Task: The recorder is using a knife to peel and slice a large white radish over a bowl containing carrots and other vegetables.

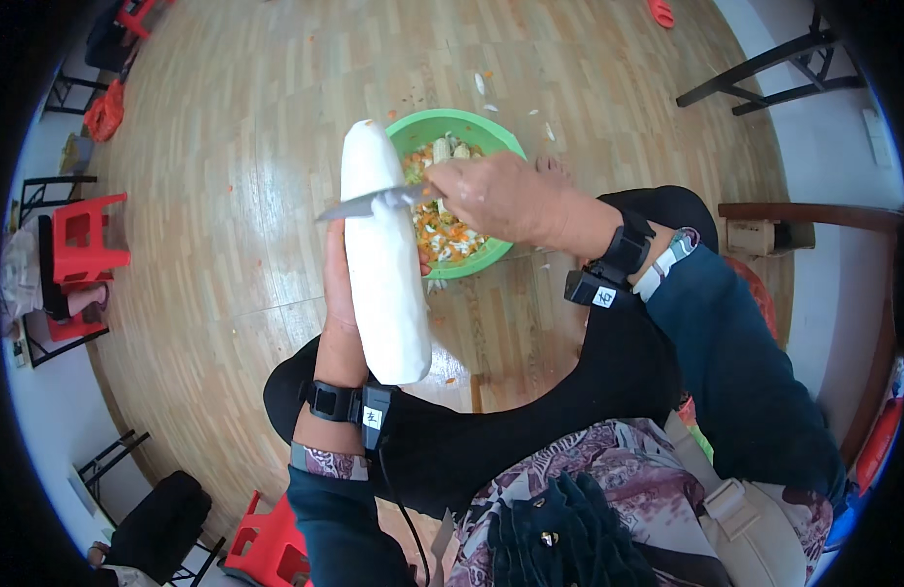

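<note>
A large peeled white radish (388, 293) lies lengthwise in my left hand (339, 275), which cups it from below; most of that palm and the fingers are hidden beneath it. My right hand (492, 194) grips a knife (364, 203) by its handle. The blade lies across the upper part of the radish, with a small white sliver or cut edge at the metal. Under and beyond both hands stands a green plastic basin (488, 262) on the floor. Inside it are orange, white and green vegetable scraps (444, 235) and pale corn cobs (442, 150).
Scattered peel bits (480, 83) lie on the wood-patterned floor (276, 88) around the basin. Red plastic stools (89, 238) stand at the left, where other people sit partly in view. A black folding-table leg (760, 70) juts from the right wall. A red bag (104, 111) rests far left.
</note>
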`<state>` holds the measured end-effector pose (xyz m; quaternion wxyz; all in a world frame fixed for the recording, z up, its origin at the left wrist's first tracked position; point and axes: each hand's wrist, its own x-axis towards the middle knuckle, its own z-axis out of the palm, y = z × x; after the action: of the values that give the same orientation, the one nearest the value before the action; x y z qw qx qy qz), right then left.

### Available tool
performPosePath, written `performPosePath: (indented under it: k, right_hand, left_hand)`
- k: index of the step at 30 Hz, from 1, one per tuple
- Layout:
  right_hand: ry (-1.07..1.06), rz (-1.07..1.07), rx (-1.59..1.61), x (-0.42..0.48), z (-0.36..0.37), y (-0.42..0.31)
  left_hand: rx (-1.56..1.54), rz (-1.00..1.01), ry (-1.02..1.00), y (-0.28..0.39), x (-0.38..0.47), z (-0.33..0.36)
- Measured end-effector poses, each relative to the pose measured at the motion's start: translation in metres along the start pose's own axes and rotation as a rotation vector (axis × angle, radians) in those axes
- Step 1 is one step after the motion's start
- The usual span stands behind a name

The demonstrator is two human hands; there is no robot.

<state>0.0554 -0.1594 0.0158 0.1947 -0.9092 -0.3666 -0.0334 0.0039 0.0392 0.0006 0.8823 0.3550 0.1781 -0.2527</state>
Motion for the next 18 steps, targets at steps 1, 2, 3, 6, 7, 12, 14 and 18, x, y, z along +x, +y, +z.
performPosePath:
  k: [1,2,3,6,7,12,14,18]
  right_hand:
    - [0.001,0.004,-0.002,-0.002,0.0,-0.001]
    - [0.018,-0.009,-0.028,-0.002,0.001,-0.001]
    - [0.036,-0.023,-0.053,-0.002,0.001,-0.002]
    - [0.045,-0.026,-0.07,0.0,0.003,0.003]
    - [0.048,-0.026,-0.068,0.001,0.005,0.004]
    - [0.015,0.021,-0.145,0.004,0.005,0.009]
    - [-0.023,0.136,-0.095,0.008,0.003,0.018]
    - [0.042,0.281,-0.128,0.019,0.001,0.046]
  left_hand:
    - [-0.026,-0.004,0.011,0.0,0.0,0.002]
    - [-0.031,-0.012,0.008,0.001,-0.001,0.005]
    - [-0.03,-0.014,0.005,0.001,-0.001,0.006]
    - [0.031,0.001,0.001,0.0,-0.002,0.007]
    - [0.035,0.001,0.018,0.001,-0.003,0.006]
    - [0.028,-0.016,0.036,-0.001,-0.002,0.005]
    - [0.056,-0.014,-0.007,-0.002,-0.001,0.005]
    - [-0.001,-0.116,-0.063,-0.002,-0.008,0.012]
